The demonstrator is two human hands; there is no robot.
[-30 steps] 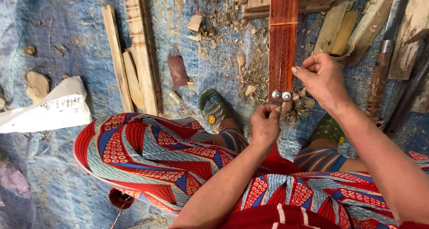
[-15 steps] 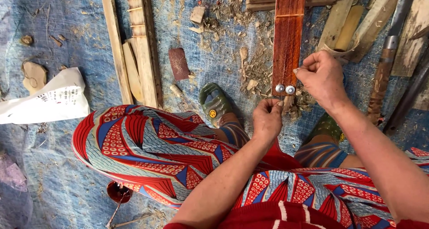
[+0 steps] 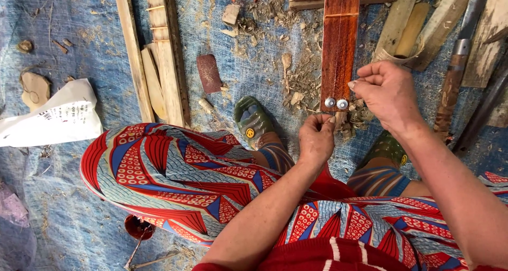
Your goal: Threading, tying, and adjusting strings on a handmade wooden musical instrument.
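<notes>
At far left lies white paper (image 3: pixel 53 117), then pale wooden slats (image 3: pixel 156 54). At centre, the left hand (image 3: pixel 316 140) pinches closed just below two metal pegs (image 3: pixel 336 103) on the reddish plank (image 3: pixel 338 43); the right hand (image 3: pixel 389 94) pinches closed beside its right edge.

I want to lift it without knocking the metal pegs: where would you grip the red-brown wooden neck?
Probably mid-length on the red-brown wooden neck, pinching its two long edges from above. It lies flat and narrow, the metal pegs sit only at the near end, and wood shavings crowd the left side.
</notes>
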